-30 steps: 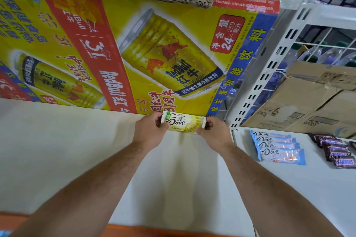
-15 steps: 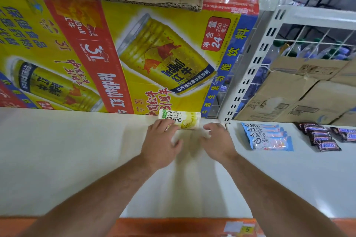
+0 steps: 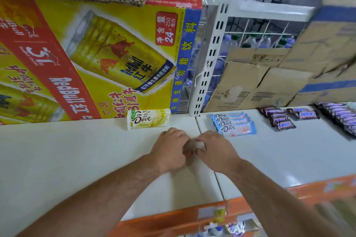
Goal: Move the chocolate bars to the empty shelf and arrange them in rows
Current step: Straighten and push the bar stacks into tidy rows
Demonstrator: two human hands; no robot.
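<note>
Cartons come first on our left: a yellow and red Red Bull carton [image 3: 86, 59] stands at the back of the white empty shelf [image 3: 57, 159]. Its print is turned over, so we read "RedBull", "24 × 250" and Chinese characters upside down. Against its foot lies one yellow Dove bar [image 3: 148, 119], flat, logo up, with its long side along the carton. We judge it is set at the back right so that a row can begin there and grow outward.

In front of it and near it the left hand [image 3: 169, 150] hovers over the shelf, its grip slack, fingers loosely curled round nothing that we can see. Just beside it the right hand [image 3: 215, 150] is the same, grip loose and empty, over the seam between the two shelves. Neither touches the bar.

Past the slotted white upright [image 3: 211, 59], on the neighbouring shelf, blue Dove bars [image 3: 234, 124] lie in an overlapping fan with each logo showing. We take these for the supply to be carried over. Further right sit dark Snickers bars [image 3: 279, 118], several fanned and one apart. At the edge is a row of purple-wrapped bars [image 3: 339, 119] whose name blurs. Brown cardboard boxes [image 3: 250, 86] stand behind them.
</note>
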